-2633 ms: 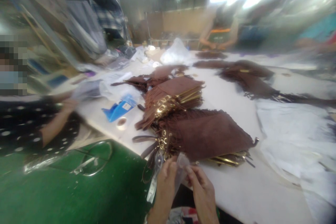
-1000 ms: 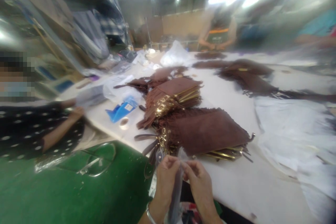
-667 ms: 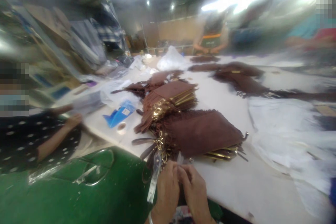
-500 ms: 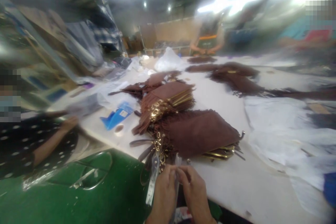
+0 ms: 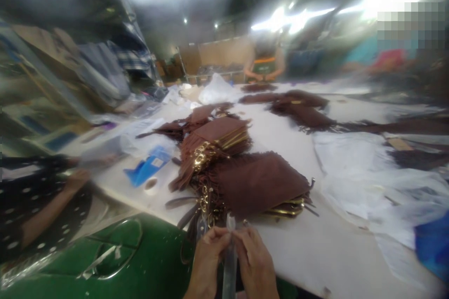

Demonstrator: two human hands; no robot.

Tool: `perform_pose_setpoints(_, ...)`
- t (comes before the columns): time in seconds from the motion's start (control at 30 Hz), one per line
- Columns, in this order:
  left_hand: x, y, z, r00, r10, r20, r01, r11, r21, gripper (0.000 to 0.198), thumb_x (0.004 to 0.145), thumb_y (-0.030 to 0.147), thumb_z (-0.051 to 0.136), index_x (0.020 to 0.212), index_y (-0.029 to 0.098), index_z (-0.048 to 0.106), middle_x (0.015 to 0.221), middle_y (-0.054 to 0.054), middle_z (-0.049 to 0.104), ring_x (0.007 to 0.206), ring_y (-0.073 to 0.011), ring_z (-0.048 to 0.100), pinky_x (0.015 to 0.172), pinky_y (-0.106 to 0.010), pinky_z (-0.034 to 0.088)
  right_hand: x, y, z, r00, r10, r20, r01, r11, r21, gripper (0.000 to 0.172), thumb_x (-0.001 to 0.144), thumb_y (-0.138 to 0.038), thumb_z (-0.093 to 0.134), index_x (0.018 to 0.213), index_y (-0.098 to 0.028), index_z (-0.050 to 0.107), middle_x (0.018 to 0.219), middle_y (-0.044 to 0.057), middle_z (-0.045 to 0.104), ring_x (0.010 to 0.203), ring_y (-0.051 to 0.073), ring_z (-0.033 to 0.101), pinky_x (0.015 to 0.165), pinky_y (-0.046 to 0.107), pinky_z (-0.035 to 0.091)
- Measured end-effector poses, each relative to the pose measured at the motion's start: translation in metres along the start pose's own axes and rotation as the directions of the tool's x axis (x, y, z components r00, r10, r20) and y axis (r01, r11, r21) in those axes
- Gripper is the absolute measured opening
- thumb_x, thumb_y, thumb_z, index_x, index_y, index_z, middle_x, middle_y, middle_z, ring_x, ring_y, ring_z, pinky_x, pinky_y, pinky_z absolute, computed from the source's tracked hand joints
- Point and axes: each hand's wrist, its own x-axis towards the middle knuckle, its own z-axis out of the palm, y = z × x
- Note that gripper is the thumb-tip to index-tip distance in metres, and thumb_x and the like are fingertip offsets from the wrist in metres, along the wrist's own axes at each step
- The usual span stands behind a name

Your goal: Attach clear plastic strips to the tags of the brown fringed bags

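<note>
Both hands meet at the table's near edge. My left hand (image 5: 209,256) and my right hand (image 5: 255,258) pinch the upper part of a translucent plastic strip (image 5: 229,273), which hangs down between them. Just beyond my fingers lies a stack of brown fringed pouches (image 5: 261,180) with gold zips along the right side. Gold clasps (image 5: 204,201) and dark straps (image 5: 189,217) spill from its left end, near my left hand. A second pile of brown pouches (image 5: 219,133) with gold clasps sits behind it. Small details of the strip are blurred.
A blue packet (image 5: 149,166) and a tape roll (image 5: 150,186) lie left on the white table (image 5: 298,252). White plastic sheets (image 5: 354,173) cover the right side. A co-worker's arm (image 5: 52,210) is at the left; another person (image 5: 264,67) stands at the far end.
The view has shifted slightly right and up. My hands have come a little apart, and the strip now shows more plainly between them.
</note>
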Motion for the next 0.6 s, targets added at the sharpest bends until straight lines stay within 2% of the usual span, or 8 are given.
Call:
perform_pose_setpoints(0.1,0.003,-0.006,0.0,0.999,0.008,0.037,-0.007,0.999,-0.033,0.041,0.05,0.037,0.089,0.073,0.014,0.064,0.057,-0.002,0.069,0.05,-0.013,0.06,0.053,-0.022,0.045,0.002,0.003,0.002,0.999,0.031,-0.017,-0.031,1.0,0.004,0.024,0.095,-0.027,0.042,0.097,-0.024,0.066,0.092,0.004,0.063,0.089,0.02,0.061,0.079,0.028,0.047)
perform_pose_setpoints(0.23,0.006,-0.009,-0.003,0.993,0.114,0.032,-0.116,0.991,0.072,0.039,0.055,0.039,0.087,0.073,0.015,0.063,0.063,-0.003,0.071,0.057,-0.0143,0.062,0.058,-0.023,0.045,0.004,0.005,0.005,0.999,0.04,0.001,-0.04,0.999,0.027,0.023,0.095,-0.025,0.043,0.1,-0.024,0.066,0.092,0.003,0.064,0.088,0.018,0.061,0.079,0.027,0.047)
perform_pose_setpoints(0.37,0.009,-0.003,-0.01,0.991,0.13,0.035,-0.134,0.977,0.166,0.037,0.062,0.041,0.082,0.077,0.014,0.063,0.065,-0.004,0.071,0.057,-0.0142,0.061,0.056,-0.022,0.044,0.003,0.007,0.004,0.995,-0.007,0.098,0.0,0.998,0.07,0.025,0.095,-0.02,0.043,0.108,-0.026,0.063,0.098,0.003,0.065,0.093,0.017,0.061,0.083,0.025,0.048)
perform_pose_setpoints(0.43,0.008,0.004,-0.011,0.993,0.111,0.035,-0.116,0.975,0.188,0.037,0.062,0.043,0.081,0.076,0.014,0.062,0.062,-0.004,0.069,0.053,-0.013,0.058,0.053,-0.021,0.041,0.001,0.008,0.002,0.995,-0.021,0.097,0.013,0.997,0.081,0.025,0.095,-0.019,0.044,0.112,-0.026,0.061,0.102,0.003,0.065,0.096,0.016,0.061,0.085,0.025,0.048)
perform_pose_setpoints(0.53,0.006,0.015,-0.01,0.992,0.114,0.045,-0.121,0.964,0.237,0.034,0.065,0.042,0.08,0.075,0.015,0.062,0.06,-0.001,0.066,0.05,-0.0104,0.054,0.049,-0.019,0.037,-0.001,0.01,-0.001,0.99,-0.125,0.07,0.12,0.99,0.071,0.029,0.096,-0.017,0.041,0.119,-0.026,0.056,0.107,0.004,0.064,0.101,0.017,0.06,0.088,0.027,0.047)
perform_pose_setpoints(0.6,0.005,0.018,-0.01,0.99,0.128,0.062,-0.14,0.958,0.252,0.031,0.067,0.041,0.078,0.075,0.016,0.062,0.061,-0.001,0.066,0.053,-0.0104,0.054,0.051,-0.019,0.037,-0.002,0.011,-0.001,0.968,-0.221,0.12,0.216,0.975,0.05,0.034,0.096,-0.016,0.038,0.125,-0.026,0.052,0.107,0.006,0.062,0.101,0.018,0.059,0.088,0.028,0.048)
